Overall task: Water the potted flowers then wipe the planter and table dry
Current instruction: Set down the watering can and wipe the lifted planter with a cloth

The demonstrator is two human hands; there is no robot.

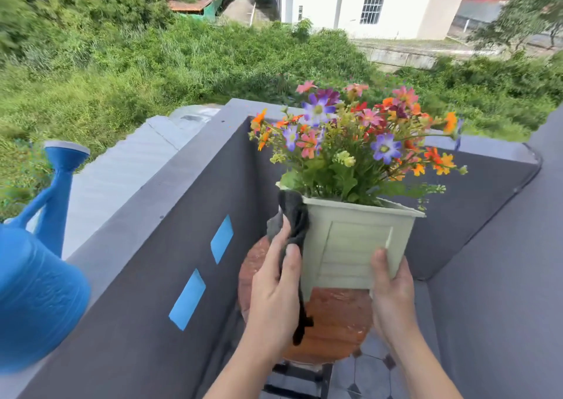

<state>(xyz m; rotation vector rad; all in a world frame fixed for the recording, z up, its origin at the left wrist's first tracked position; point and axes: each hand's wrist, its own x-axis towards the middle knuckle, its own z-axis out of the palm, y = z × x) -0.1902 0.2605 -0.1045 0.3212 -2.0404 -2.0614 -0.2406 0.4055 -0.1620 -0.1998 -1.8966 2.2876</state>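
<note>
The pale green planter (350,246), its front moulded as a louvred panel, stands slightly tilted over the round reddish wooden worktop (335,322); I cannot tell whether its base rests there. Mixed purple, pink and orange flowers (359,142) fill it. The left hand (274,289) has its grip clamped on a dark grey cloth (294,218), pressing it to the planter's left corner. The right hand (391,289) has its grip closed round the planter's lower right edge, thumb on the front. A blue watering can (36,292) sits on top of the grey wall (146,276), which bears two blue patches (221,239). Below is a tiled floor (365,374).
</note>
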